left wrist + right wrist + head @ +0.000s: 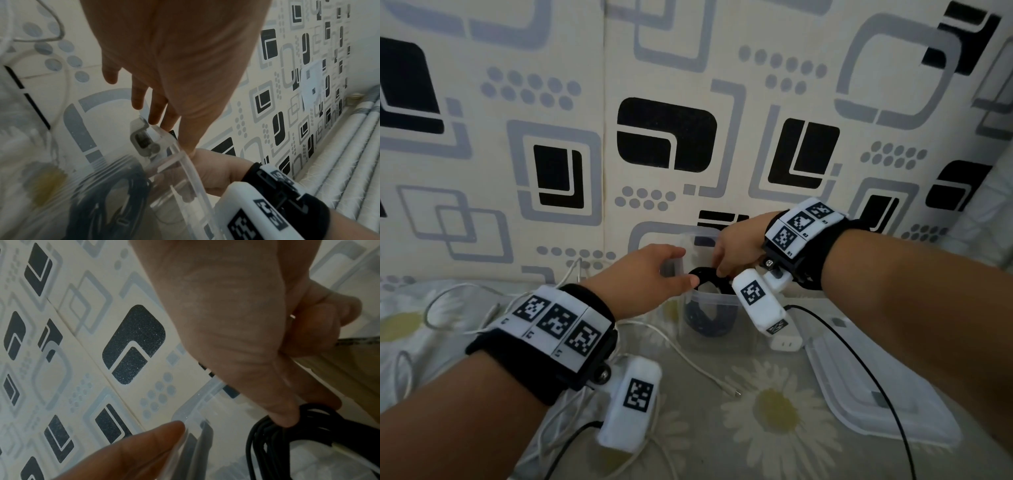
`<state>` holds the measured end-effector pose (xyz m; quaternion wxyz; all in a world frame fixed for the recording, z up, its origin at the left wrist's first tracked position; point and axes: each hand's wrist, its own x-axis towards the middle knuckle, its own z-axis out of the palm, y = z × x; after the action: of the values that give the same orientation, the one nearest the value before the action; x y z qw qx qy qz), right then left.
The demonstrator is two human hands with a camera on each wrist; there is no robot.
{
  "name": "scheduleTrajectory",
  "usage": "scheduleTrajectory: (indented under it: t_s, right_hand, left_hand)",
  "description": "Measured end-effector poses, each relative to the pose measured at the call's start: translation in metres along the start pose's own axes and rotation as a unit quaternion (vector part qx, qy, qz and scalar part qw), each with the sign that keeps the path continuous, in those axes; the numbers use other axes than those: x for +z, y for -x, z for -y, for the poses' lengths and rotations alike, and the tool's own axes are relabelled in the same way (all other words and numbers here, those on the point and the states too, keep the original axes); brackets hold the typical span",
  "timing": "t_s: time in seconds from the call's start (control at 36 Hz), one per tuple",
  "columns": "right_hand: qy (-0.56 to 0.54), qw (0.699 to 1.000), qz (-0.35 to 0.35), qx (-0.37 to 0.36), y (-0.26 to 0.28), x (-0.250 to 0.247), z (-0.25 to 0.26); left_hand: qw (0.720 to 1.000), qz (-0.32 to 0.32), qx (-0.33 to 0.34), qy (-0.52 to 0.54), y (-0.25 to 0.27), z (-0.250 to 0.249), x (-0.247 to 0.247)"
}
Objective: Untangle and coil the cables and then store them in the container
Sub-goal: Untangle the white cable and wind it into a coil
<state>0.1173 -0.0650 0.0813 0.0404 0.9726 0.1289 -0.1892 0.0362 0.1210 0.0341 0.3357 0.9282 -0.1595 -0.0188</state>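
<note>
A clear plastic container stands on the floral sheet near the wall. My right hand pinches the top of a coiled black cable, and the coil hangs down inside the container. In the right wrist view the fingers curl round the bundled black cable just above the rim of the container. My left hand holds the container's left rim, thumb on the near side and fingers on the far side. In the left wrist view the coil shows through the wall.
Loose white cables lie tangled on the sheet to the left, and one end reaches the front. A white charger plug and the clear lid lie to the container's right. A thin black lead crosses the lid. The patterned wall is close behind.
</note>
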Motion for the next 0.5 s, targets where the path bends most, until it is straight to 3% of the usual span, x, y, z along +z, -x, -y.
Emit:
scheduleTrajectory:
  t_s: [0.19, 0.5]
  right_hand:
    - [0.014, 1.000, -0.027, -0.007, 0.009, -0.010, 0.011]
    - [-0.103, 0.994, -0.040, -0.019, 0.047, -0.023, 0.012]
  left_hand:
    - [1.000, -0.006, -0.003, -0.005, 0.002, -0.004, 0.000]
    - [0.998, -0.045, -0.023, 0.037, 0.015, -0.003, -0.014]
